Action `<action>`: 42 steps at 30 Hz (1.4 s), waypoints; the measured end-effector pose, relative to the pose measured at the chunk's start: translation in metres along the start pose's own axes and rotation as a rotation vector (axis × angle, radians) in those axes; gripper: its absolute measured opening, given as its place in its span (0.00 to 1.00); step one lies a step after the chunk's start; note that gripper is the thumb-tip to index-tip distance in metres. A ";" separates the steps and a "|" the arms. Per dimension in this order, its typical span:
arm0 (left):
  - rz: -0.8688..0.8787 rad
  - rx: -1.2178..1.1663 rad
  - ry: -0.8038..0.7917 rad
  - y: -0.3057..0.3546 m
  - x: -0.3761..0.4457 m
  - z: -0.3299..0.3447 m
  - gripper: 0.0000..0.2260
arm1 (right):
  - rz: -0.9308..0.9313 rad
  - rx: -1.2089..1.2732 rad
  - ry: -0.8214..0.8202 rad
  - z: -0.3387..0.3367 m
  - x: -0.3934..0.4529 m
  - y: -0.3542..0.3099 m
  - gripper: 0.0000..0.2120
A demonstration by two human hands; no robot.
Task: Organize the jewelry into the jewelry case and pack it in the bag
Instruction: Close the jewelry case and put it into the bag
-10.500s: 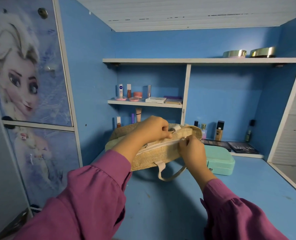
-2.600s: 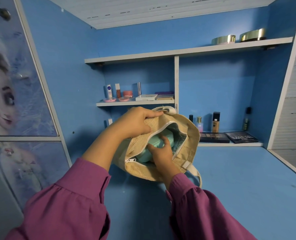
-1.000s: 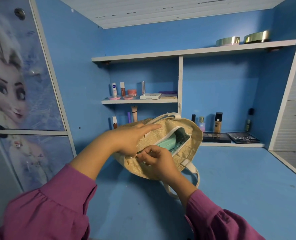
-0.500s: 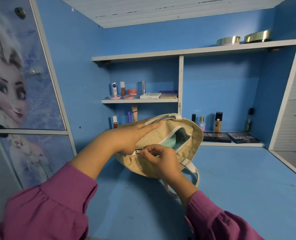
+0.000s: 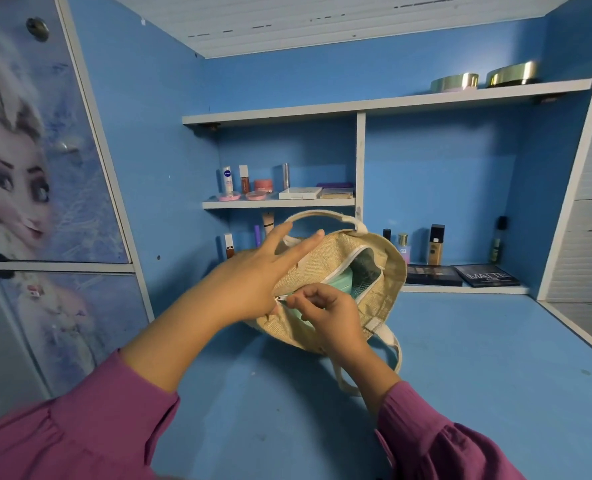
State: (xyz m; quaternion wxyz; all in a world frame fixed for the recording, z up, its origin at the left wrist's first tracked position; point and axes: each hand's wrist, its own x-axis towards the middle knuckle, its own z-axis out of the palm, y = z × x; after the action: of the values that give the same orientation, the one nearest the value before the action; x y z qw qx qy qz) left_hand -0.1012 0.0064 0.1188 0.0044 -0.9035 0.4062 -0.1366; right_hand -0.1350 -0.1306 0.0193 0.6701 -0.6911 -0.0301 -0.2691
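Observation:
A beige woven bag [image 5: 388, 289] with cream handles stands tilted on the blue desk [image 5: 478, 375], its zip partly undone. The mint green jewelry case [image 5: 339, 282] shows inside the opening. My left hand [image 5: 253, 275] lies flat against the bag's upper side, fingers straight and spread. My right hand [image 5: 325, 313] pinches the zip pull [image 5: 282, 298] at the left end of the opening, just under my left palm.
Cosmetic bottles [image 5: 436, 244] and two dark palettes [image 5: 486, 276] line the back ledge on the right. A small shelf [image 5: 277, 203] behind the bag carries tubes and compacts. Two gold tins [image 5: 454, 81] sit on the top shelf. A cupboard door with a cartoon picture is on the left.
The case went from the desk into the bag. My right hand left the bag's inside and took the zip pull; my left hand flattened on the bag. Little moved in the last half second.

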 end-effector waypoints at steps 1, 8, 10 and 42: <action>0.005 -0.011 0.026 0.000 -0.001 0.000 0.54 | -0.003 0.009 0.007 0.000 0.001 0.000 0.04; -0.075 0.040 0.019 -0.005 -0.007 0.003 0.21 | -0.010 -0.018 0.027 0.003 0.005 0.001 0.03; -0.142 0.079 -0.071 -0.004 -0.008 0.000 0.23 | -0.004 -0.023 0.026 0.003 0.005 0.002 0.03; -0.217 -0.027 -0.251 -0.011 -0.022 -0.008 0.39 | -0.059 -0.446 0.062 -0.029 0.020 0.018 0.07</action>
State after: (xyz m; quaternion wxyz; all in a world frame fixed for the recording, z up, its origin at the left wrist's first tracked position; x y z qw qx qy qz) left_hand -0.1092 0.0305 0.1222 0.0283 -0.9519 0.3045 -0.0171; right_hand -0.1204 -0.1656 0.0095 0.4930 -0.8125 0.0304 -0.3097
